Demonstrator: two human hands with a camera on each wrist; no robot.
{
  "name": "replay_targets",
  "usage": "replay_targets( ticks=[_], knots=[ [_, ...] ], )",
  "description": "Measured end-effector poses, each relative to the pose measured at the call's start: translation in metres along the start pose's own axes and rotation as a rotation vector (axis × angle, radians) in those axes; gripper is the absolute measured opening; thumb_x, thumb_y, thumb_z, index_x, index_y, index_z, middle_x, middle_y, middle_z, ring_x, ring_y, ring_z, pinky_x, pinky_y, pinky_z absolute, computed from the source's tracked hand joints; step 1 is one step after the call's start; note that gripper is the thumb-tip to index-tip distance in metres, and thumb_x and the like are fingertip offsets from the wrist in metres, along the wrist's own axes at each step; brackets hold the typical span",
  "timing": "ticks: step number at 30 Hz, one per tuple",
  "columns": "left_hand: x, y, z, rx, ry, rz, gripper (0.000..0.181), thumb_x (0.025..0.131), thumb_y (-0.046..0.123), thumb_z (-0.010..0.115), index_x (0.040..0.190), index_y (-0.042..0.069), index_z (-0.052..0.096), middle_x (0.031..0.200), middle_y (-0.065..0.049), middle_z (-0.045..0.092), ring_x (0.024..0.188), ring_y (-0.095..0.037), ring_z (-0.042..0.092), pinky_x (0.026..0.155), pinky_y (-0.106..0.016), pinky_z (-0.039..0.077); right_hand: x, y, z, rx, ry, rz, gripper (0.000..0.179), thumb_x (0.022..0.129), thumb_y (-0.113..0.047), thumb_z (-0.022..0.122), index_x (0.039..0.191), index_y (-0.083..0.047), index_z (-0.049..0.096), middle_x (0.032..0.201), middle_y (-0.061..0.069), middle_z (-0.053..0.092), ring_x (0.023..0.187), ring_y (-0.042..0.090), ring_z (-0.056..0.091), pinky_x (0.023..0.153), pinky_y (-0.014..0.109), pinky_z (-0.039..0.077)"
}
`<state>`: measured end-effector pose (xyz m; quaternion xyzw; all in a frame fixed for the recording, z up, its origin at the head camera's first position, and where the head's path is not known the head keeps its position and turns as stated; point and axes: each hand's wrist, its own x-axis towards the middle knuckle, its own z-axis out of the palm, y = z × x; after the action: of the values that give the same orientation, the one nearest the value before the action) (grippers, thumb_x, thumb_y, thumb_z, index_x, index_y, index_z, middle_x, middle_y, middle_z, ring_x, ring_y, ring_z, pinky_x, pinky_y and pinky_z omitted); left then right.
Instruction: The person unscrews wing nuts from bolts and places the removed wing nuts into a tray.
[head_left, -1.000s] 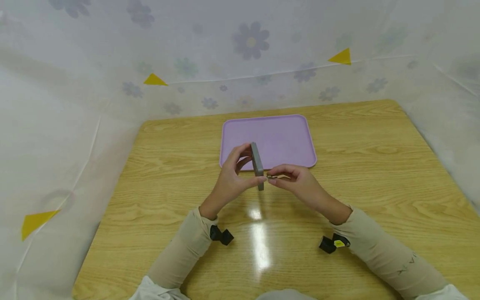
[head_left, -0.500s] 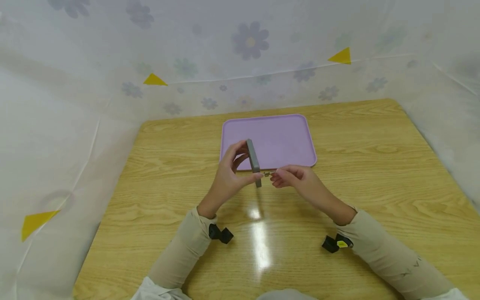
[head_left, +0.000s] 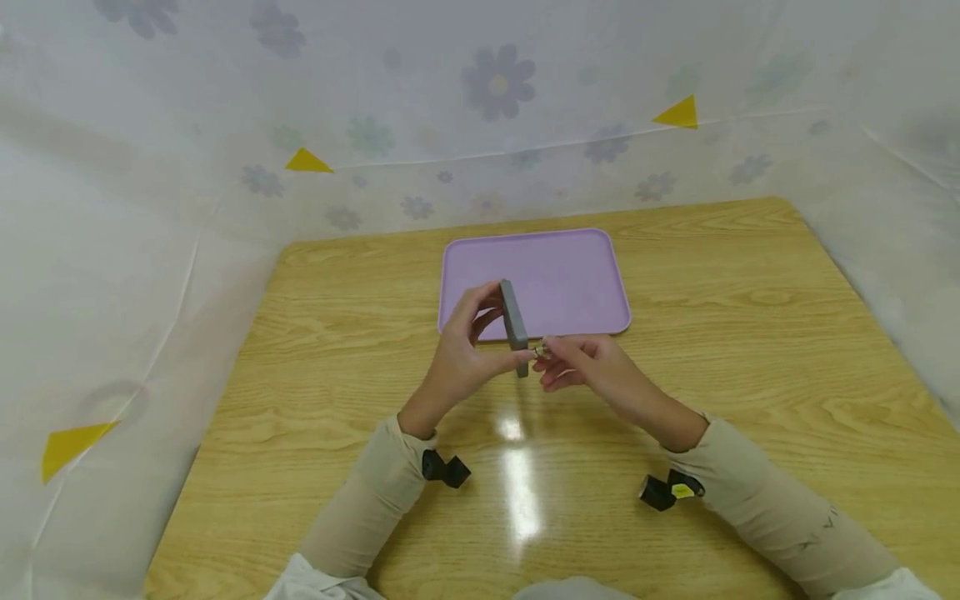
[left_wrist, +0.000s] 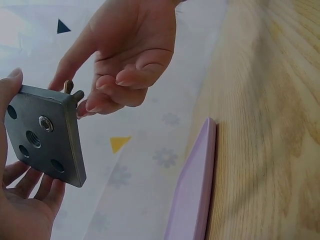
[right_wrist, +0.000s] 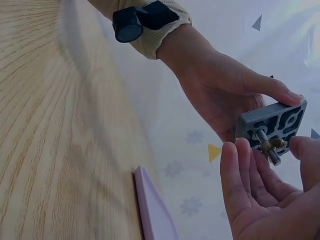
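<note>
My left hand grips a grey square plate by its edges, holding it upright above the table. In the left wrist view, the plate's flat face shows several holes and the round socket head of a bolt. The bolt's threaded shank sticks out of the ribbed back in the right wrist view, with a brass wing nut on it. Thumb and fingertips of my right hand are at the wing nut, on either side of it; its other fingers are loosely bent.
A light purple tray lies on the wood-grain table beyond the hands. Pale flowered sheeting with yellow triangles hangs behind and at the sides. A black wrist camera sits on the right sleeve.
The right hand's fingers have shifted about the wing nut, drawing slightly back and then coming in again with the lower fingers opened downward. The plate has moved slightly left and back right.
</note>
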<state>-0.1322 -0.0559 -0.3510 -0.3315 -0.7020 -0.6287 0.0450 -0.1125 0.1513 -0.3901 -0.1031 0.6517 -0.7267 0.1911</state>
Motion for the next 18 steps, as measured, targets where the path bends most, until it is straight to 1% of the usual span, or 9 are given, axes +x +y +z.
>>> replay_targets(
  ticks=[2,4,10,15,18],
  knots=[
    [0.0001,0.0,0.0007,0.003,0.002,-0.002,0.078,0.068,-0.011,0.077,0.134,-0.009,0.035,0.125,-0.022,0.041,0.113,-0.033,0.043,0.101,-0.043,0.039,0.001,0.0005,0.0005,0.007,0.02,0.007,0.041,0.097,-0.026,0.052,0.106,0.014,0.058,0.095,0.019,0.063,0.081,0.023,0.064,0.076,0.041,0.055],
    [0.0,-0.0001,0.0012,0.004,0.003,-0.008,0.078,0.068,-0.011,0.077,0.134,-0.009,0.035,0.125,-0.021,0.041,0.113,-0.032,0.043,0.101,-0.043,0.039,0.0016,0.0011,0.0008,0.018,0.031,0.001,0.036,0.096,-0.024,0.054,0.106,0.011,0.059,0.094,0.016,0.062,0.083,0.024,0.064,0.078,0.041,0.055],
    [0.0,-0.0015,0.0016,-0.003,-0.001,-0.004,0.078,0.068,-0.011,0.077,0.134,-0.009,0.034,0.126,-0.022,0.041,0.113,-0.034,0.043,0.102,-0.043,0.039,0.0021,0.0032,0.0011,0.036,0.022,-0.089,0.024,0.094,-0.014,0.058,0.107,0.005,0.059,0.102,0.018,0.059,0.091,0.025,0.062,0.084,0.043,0.053],
    [0.0005,-0.0023,0.0012,-0.009,-0.004,-0.006,0.079,0.069,-0.01,0.076,0.135,-0.009,0.034,0.127,-0.021,0.04,0.114,-0.032,0.043,0.102,-0.043,0.039,0.0025,0.0041,0.0004,-0.003,0.031,-0.16,0.024,0.092,-0.011,0.06,0.106,0.007,0.058,0.103,0.014,0.06,0.093,0.025,0.063,0.085,0.04,0.052],
    [0.0007,-0.0026,0.0007,-0.004,-0.008,-0.006,0.079,0.07,-0.01,0.076,0.136,-0.009,0.033,0.128,-0.02,0.04,0.114,-0.031,0.043,0.102,-0.043,0.038,0.0023,0.0045,-0.0005,-0.068,0.049,-0.2,0.021,0.09,-0.009,0.062,0.106,0.005,0.06,0.105,0.012,0.061,0.096,0.023,0.062,0.086,0.036,0.052]
  ],
)
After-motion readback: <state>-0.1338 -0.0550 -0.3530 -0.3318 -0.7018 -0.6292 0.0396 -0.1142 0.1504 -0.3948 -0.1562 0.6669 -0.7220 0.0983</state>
